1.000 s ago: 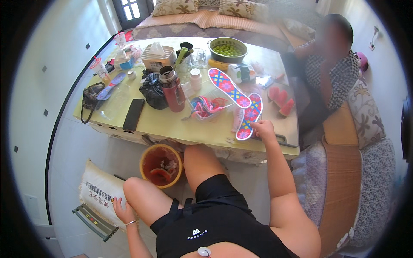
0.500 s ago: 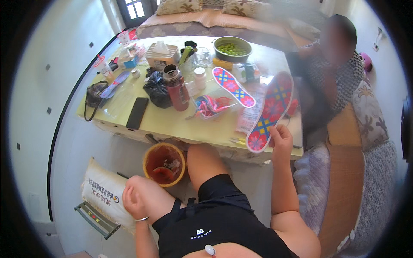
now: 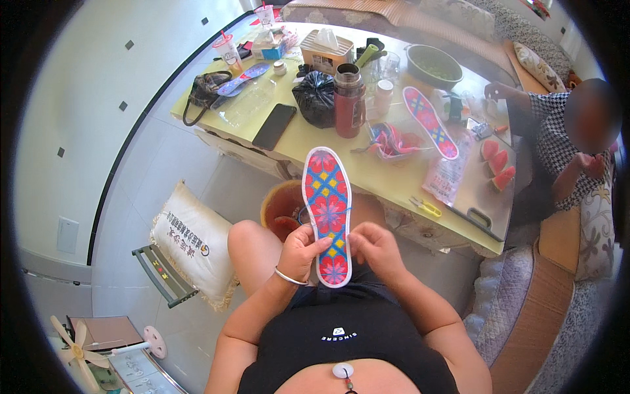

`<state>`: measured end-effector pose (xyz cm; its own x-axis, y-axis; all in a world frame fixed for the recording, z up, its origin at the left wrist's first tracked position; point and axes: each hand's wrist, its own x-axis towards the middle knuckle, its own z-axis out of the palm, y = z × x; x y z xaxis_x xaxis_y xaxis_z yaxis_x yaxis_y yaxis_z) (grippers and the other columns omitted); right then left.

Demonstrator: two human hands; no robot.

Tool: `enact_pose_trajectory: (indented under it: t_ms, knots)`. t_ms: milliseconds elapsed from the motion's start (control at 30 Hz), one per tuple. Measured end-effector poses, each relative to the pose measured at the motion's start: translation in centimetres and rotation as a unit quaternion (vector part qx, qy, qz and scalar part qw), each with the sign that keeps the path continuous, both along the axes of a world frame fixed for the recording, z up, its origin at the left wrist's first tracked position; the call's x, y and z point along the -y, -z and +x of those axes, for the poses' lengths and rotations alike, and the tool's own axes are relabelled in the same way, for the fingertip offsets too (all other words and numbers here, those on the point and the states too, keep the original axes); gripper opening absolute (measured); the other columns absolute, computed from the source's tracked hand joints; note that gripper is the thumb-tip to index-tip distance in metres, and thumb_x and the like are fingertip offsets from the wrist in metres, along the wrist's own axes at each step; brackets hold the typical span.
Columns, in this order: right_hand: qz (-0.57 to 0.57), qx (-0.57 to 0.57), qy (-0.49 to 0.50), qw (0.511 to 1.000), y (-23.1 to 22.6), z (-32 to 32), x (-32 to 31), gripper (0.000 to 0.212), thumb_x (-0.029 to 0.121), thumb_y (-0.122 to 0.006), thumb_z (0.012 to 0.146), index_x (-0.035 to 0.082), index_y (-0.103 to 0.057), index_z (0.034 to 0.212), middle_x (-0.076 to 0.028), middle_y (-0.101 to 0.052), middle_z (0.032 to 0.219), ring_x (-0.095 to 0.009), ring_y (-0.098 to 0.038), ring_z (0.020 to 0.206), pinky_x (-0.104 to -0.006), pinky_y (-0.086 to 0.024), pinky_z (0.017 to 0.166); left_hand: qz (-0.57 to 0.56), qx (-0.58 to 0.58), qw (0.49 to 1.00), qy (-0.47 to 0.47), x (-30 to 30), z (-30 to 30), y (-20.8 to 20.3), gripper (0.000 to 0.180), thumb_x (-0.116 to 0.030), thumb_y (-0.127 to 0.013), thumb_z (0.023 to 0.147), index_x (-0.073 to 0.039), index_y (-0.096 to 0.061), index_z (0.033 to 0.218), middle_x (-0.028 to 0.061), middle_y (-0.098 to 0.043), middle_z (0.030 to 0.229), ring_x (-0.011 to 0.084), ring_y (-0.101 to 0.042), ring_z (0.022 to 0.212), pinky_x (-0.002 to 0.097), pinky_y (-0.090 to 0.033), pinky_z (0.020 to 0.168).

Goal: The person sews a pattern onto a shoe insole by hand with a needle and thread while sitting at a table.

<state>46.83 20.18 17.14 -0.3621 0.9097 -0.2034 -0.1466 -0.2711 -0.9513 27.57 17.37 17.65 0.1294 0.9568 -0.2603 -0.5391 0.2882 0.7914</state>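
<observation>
Two hands on one insole (image 3: 327, 213), held upright over the lap, toe end up, patterned face to the camera: blue, red, yellow, pink cross-stitch with a white edge. Left hand (image 3: 301, 251) closed on the lower left edge, thumb across the face; bracelet (image 3: 289, 278) on that wrist. Right hand (image 3: 375, 245) closed on the lower right edge, fingertips touching the rim. Heel end sits between both hands, just above the black top.

Behind the insole, on the floor near the knees: a round orange bin (image 3: 281, 209), partly hidden. Left of the knee, a cream cushion (image 3: 190, 241) leans by a small green stool (image 3: 159, 275).

Yellow table (image 3: 367, 172) ahead. On it:
- second insole (image 3: 430, 122), same pattern, lying flat near the far right
- dark red flask (image 3: 348, 100) upright, black bag (image 3: 317, 98) just beside it on the left
- black phone (image 3: 274, 126) flat near the front edge
- dark handbag (image 3: 206, 90) at the left corner
- tissue box (image 3: 324, 54), green bowl (image 3: 434, 65) at the back
- watermelon slices (image 3: 498, 167) on a metal tray at the right end
- yellow scissors (image 3: 426, 207) near the front edge
- pink thread pile (image 3: 394, 140) mid-table

Another person (image 3: 561, 148) in a checked top sits at the right end, hand up at face level.
</observation>
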Motion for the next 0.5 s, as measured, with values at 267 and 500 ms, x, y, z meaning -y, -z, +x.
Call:
enact_pose_trajectory:
  t_ms: [267, 500]
  knots:
    - [0.039, -0.06, 0.024, 0.997, 0.9, -0.4, -2.5, 0.026, 0.003, -0.062, 0.088, 0.0, -0.061, 0.113, -0.002, -0.064, 0.089, -0.006, -0.054, 0.07, -0.0219, -0.046, 0.063, -0.053, 0.01, 0.998, 0.043, 1.3, -1.1, 1.1, 0.032, -0.003, -0.064, 0.09, 0.003, -0.055, 0.12, 0.014, -0.068, 0.112, 0.0205, -0.069, 0.098, 0.0355, -0.056, 0.089]
    - [-0.117, -0.166, -0.038, 0.978, 1.2, 2.2, -4.3, 0.01, 0.01, -0.064, 0.09, 0.003, -0.067, 0.095, 0.003, -0.054, 0.065, -0.004, -0.042, 0.053, -0.0192, -0.029, 0.048, -0.051, -0.031, 0.997, 0.043, 2.5, -3.1, 1.6, 0.031, -0.003, -0.063, 0.091, 0.002, -0.054, 0.12, 0.0137, -0.068, 0.113, 0.0192, -0.069, 0.098, 0.0348, -0.057, 0.088]
